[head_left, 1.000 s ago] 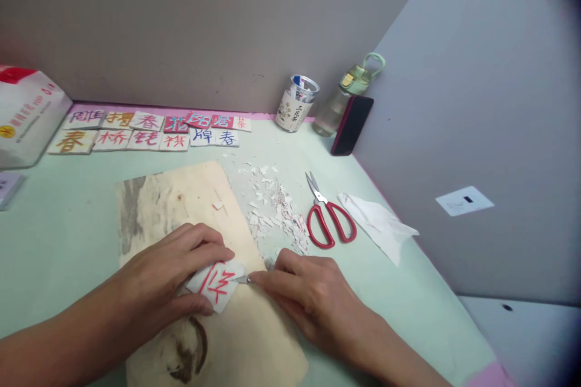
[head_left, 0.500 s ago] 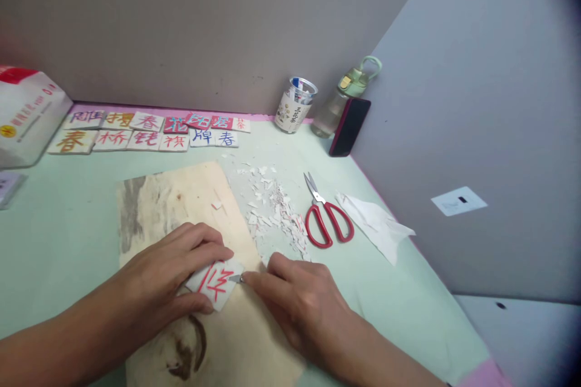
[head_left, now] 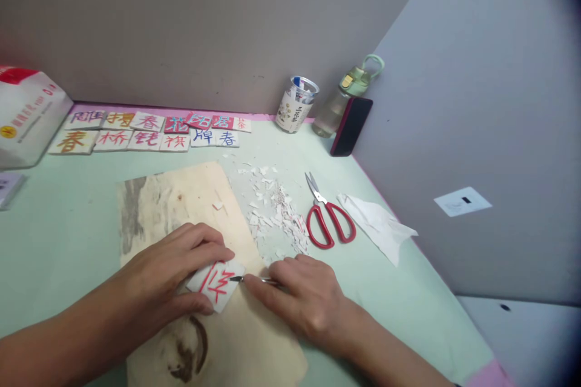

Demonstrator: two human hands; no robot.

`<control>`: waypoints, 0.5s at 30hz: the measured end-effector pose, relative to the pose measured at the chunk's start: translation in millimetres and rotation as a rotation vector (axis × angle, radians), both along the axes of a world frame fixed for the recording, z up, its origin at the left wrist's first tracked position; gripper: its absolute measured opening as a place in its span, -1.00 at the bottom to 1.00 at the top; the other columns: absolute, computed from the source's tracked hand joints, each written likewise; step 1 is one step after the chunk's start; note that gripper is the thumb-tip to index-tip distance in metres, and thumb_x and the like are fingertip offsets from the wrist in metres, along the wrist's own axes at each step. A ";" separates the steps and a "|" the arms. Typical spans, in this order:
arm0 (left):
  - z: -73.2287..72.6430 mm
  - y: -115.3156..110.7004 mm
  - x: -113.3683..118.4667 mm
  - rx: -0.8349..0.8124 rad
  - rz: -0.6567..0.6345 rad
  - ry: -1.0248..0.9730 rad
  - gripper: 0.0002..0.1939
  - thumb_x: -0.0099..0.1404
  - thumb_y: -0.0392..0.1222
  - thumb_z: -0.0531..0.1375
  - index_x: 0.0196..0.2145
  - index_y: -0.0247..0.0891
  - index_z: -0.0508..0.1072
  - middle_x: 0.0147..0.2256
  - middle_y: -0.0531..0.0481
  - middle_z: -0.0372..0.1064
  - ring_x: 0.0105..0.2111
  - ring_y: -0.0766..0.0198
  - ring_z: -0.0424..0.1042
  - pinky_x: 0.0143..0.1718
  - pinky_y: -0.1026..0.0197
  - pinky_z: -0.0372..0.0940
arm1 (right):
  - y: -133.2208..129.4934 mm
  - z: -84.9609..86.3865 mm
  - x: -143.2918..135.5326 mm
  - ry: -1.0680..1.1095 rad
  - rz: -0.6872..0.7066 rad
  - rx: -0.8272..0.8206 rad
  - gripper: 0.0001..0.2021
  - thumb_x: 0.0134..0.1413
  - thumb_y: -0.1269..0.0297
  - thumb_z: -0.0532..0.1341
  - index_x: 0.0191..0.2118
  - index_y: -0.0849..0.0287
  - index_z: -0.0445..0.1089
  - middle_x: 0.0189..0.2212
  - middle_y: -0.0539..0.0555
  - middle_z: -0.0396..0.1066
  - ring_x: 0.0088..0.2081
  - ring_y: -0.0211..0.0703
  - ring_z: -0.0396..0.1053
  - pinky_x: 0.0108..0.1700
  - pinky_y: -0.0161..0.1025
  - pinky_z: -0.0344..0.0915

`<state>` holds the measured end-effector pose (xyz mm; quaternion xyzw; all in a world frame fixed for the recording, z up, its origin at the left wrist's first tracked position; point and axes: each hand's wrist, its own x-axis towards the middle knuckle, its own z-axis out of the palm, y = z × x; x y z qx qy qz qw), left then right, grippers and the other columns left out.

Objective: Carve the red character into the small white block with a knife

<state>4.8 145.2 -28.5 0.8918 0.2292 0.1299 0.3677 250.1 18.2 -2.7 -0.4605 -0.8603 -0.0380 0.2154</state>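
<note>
Our left hand (head_left: 170,269) presses small white square tile with red carved character (head_left: 216,283) flat on stained wooden board (head_left: 181,205), fingers closed over its upper and lower edges. Our right hand (head_left: 302,296) pinches thin metal carving knife (head_left: 254,280), tip touching tile's right edge. We judge tile light, soft, crumbly; hold by edges, clear of blade.

— What do we have on the pale green table (head_left: 68,236)?

— A stained wooden board (head_left: 181,205) near our front edge, white scraps (head_left: 275,211) beside it, then red scissors (head_left: 329,221) and a crumpled tissue (head_left: 379,224) toward the right edge.

— And along the far edge?

— We see rows of character tiles (head_left: 145,130), a tin (head_left: 296,104), a bottle (head_left: 340,97), a phone (head_left: 351,126), and a bag (head_left: 27,112) at the left.
</note>
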 end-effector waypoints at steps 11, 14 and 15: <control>-1.3 -1.0 -2.0 0.002 -0.017 -0.006 -0.49 0.22 -0.37 0.30 0.07 0.06 0.42 0.03 0.07 0.36 0.04 0.16 0.36 0.05 0.20 0.28 | 0.7 1.8 -1.6 0.073 -0.042 -0.182 -0.72 0.47 0.39 0.01 0.04 0.22 0.46 -0.42 0.00 0.34 -0.48 -0.24 0.18 -0.47 -0.22 0.08; -0.6 -1.7 -2.0 -0.006 -0.018 0.007 -0.51 0.21 -0.35 0.31 0.06 0.05 0.43 0.03 0.05 0.37 0.03 0.13 0.36 0.05 0.18 0.29 | 0.7 5.2 -1.9 0.150 -0.059 -0.347 -0.71 0.47 0.34 0.02 0.05 0.19 0.47 -0.42 -0.01 0.31 -0.49 -0.25 0.19 -0.47 -0.24 0.07; -0.4 -1.5 -1.8 -0.010 -0.016 0.011 -0.51 0.21 -0.35 0.32 0.06 0.05 0.43 0.04 0.06 0.37 0.04 0.13 0.37 0.05 0.18 0.29 | 0.6 7.2 -2.3 0.174 -0.073 -0.390 -0.71 0.48 0.32 0.02 0.06 0.18 0.47 -0.41 -0.01 0.31 -0.48 -0.26 0.21 -0.47 -0.24 0.07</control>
